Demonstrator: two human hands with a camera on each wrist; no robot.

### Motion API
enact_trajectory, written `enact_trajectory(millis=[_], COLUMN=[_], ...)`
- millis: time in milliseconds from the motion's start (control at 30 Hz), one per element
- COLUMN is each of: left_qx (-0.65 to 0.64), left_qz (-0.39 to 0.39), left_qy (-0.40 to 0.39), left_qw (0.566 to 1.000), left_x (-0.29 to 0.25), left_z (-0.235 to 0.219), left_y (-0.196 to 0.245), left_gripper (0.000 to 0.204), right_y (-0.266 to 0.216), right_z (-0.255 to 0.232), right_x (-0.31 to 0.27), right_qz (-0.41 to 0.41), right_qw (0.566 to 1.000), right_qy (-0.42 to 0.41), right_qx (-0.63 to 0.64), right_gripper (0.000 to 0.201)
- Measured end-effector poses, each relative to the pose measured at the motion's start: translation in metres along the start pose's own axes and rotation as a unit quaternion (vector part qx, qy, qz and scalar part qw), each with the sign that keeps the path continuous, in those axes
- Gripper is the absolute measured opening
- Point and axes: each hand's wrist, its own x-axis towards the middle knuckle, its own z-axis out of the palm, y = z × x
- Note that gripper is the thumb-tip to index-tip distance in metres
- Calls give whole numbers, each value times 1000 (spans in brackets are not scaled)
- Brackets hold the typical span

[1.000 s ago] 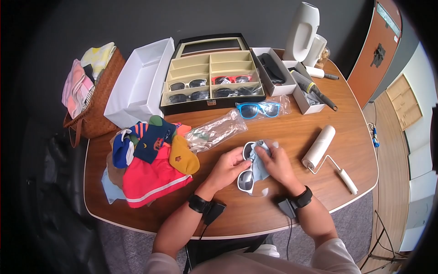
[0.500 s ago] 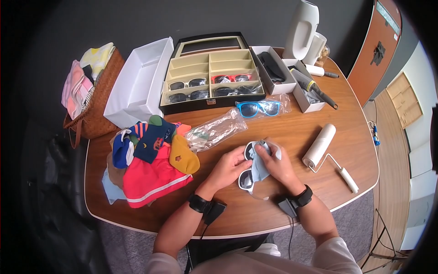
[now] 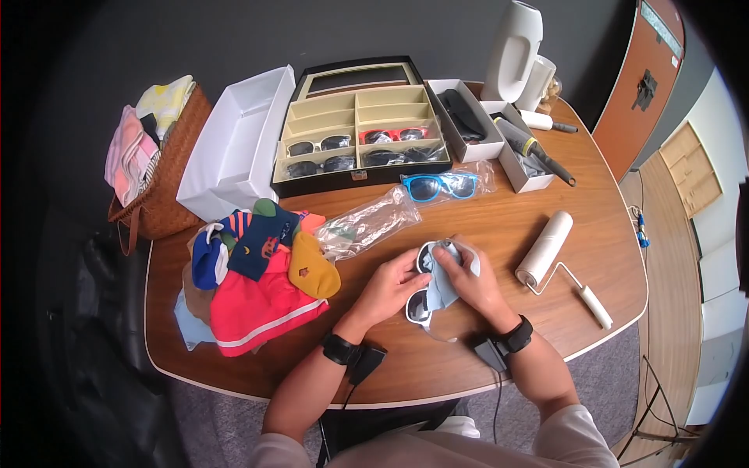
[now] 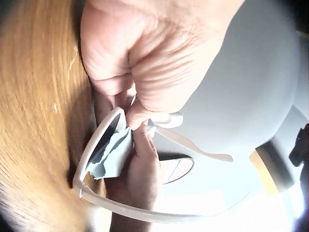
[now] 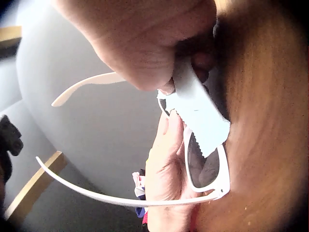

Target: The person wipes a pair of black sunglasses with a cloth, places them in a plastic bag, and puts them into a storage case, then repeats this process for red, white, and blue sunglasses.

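Note:
White-framed sunglasses (image 3: 417,306) with dark lenses are held over the front of the table, temples unfolded toward the person. My left hand (image 3: 388,290) grips them near the middle of the frame. A light blue cloth (image 3: 441,290) is pinched in my right hand (image 3: 476,282), its thumb pressing it at the lens farther from the person. In the right wrist view, the cloth (image 5: 205,121) hangs partly over the other dark lens (image 5: 203,166). The left wrist view shows one white temple (image 4: 145,212) reaching out below the hands. Part of the far lens is hidden behind fingers and cloth.
Blue sunglasses (image 3: 441,187) and a clear plastic sleeve (image 3: 370,224) lie beyond the hands. A sunglasses case (image 3: 312,186) stands at the back. Left is a pile of socks and clothing (image 3: 261,304); right, a lint roller (image 3: 544,249). White boxes (image 3: 234,140) and a wicker basket (image 3: 172,175) stand farther back.
The sunglasses have tilted slightly in the hands, and the cloth now hangs lower toward the near lens. Both hands keep their hold, with only small shifts of the right fingers.

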Motion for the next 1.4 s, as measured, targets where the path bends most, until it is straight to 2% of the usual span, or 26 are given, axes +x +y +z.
enact_trajectory(millis=[167,267,367,467,567,667,767,867,967,1167,1267,1400], left_qx=[2,6,12,28,26,24,21,23,27,18,16,8], left_qz=[7,8,-3,-18,-16,-6,-4,-8,-5,-1,-3,3], left_qy=[5,3,-2,-5,-5,-1,-1,-2,-2,4,6,12], left_qw=[1000,1000,1000,999,1000,1000,1000,1000,1000,1000,1000,1000], left_x=[-1,0,-1,-3,-3,-2,-2,-2,-2,-2,-1,-1], left_z=[1,0,0,2,2,2,2,1,2,2,2,3], left_y=[1,1,2,5,5,5,4,3,4,2,1,1], left_gripper=[43,44,44,44,43,43,42,42,42,43,43,43], right_y=[-2,4,1,-2,-3,-9,-3,-5,-3,-3,2,-1], right_z=[-3,-1,-4,-2,-1,-2,0,-2,-1,1,3,2], right_x=[0,1,0,-1,-1,-2,-1,-2,-1,-2,-1,-2], right_qz=[-10,-54,-35,-7,-13,18,-17,-23,-33,-26,-49,-39], right_qw=[999,999,998,1000,999,1000,999,999,999,999,998,997], right_qy=[-13,-5,-27,-10,17,11,25,-9,-7,15,28,20], right_qx=[48,-8,-50,-11,-33,-20,-11,-49,-43,-32,-30,-64], right_gripper=[26,27,28,29,30,27,32,34,37,27,23,23])
